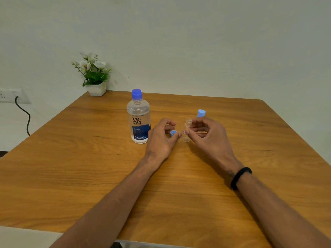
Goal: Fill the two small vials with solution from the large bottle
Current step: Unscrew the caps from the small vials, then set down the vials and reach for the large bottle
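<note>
The large clear bottle (138,120) with a blue cap and blue label stands upright at the table's middle. Right of it, my left hand (161,138) pinches a small blue cap (173,133) between thumb and fingers, low over the table. My right hand (207,135) holds an uncapped clear glass vial (187,130) by its side, tilted slightly, its base near the tabletop. Behind my right hand a second vial's light-blue cap (201,113) sticks up; its body is hidden by my fingers.
The wooden table (89,167) runs to a wall at the back. A white pot with artificial flowers (95,76) sits at the back-left corner. A wall socket with a black cable (23,111) is off the table's left side. I wear a black band (240,178) on my right wrist.
</note>
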